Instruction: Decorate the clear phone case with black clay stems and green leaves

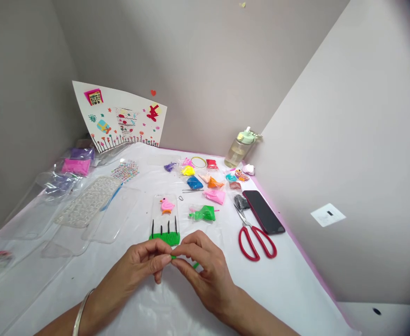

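Observation:
Fingertips of both hands meet over a small piece of green modelling clay (173,257). My left hand (148,261) pinches it from one side, and my right hand (203,266) pinches it from the other. A bit of green shows behind the right fingers. Just beyond the hands lies a clear phone case (160,218) with a pink clay chick (166,206), thin black clay strips and a green clay grass strip (166,239) along its near end. An opened packet of green clay (205,213) rests to the right of the case.
Red-handled scissors (257,242) and a phone (264,211) lie at right, a bottle (240,148) behind. Several coloured clay packets (214,196) are spread mid-table. Clear cases (114,219), a textured white sheet (89,203) and rhinestones (126,171) occupy the left; a drawing (124,121) leans behind.

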A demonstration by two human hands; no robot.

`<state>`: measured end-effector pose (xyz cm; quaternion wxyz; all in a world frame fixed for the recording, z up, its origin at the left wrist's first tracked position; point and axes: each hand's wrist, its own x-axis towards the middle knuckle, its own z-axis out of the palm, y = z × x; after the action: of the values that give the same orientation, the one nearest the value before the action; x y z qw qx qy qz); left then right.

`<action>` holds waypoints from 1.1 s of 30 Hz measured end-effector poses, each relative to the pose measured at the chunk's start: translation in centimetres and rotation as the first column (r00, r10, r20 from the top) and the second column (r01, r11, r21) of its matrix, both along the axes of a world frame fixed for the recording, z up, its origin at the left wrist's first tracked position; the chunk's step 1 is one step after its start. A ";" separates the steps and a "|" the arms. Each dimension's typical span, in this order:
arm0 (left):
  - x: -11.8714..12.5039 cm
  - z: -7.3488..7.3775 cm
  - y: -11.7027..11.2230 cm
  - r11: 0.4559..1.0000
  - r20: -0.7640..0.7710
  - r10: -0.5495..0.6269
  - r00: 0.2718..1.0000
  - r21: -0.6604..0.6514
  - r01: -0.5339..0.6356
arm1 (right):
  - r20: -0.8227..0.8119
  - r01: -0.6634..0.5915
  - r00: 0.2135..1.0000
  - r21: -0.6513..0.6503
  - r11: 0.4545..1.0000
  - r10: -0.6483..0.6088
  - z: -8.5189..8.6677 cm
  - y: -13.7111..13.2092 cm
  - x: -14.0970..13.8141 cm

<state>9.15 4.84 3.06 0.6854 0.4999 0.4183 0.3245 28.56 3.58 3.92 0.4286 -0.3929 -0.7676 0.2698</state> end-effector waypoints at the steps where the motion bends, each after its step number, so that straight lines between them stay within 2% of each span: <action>1: 0.0 0.0 0.0 1.000 -0.002 0.002 1.000 -0.001 -0.002 | -0.001 -0.003 1.000 0.000 1.000 0.003 0.0 0.0 0.0; 14: 0.0 0.1 0.0 0.999 -0.059 0.018 0.998 0.028 -0.016 | 0.008 0.002 1.000 0.034 0.999 -0.003 0.0 0.0 0.1; 18: -0.2 -0.4 -0.5 0.990 -0.117 0.071 0.991 0.132 -0.056 | -0.010 0.026 1.000 0.040 0.999 -0.025 -0.1 0.1 0.0; 23: -0.1 -0.8 -1.0 0.930 -0.153 0.195 0.969 0.342 -0.133 | -0.012 0.052 0.999 0.021 0.998 -0.052 -0.2 0.3 -0.1; 33: -0.1 -0.3 -0.9 0.916 -0.189 0.200 0.961 0.384 -0.115 | -0.015 0.041 0.999 0.030 0.999 -0.041 -0.2 0.4 0.0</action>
<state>9.05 3.97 2.72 0.4990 0.6176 0.4635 0.3935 28.51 3.97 3.69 0.4455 -0.4000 -0.7602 0.2521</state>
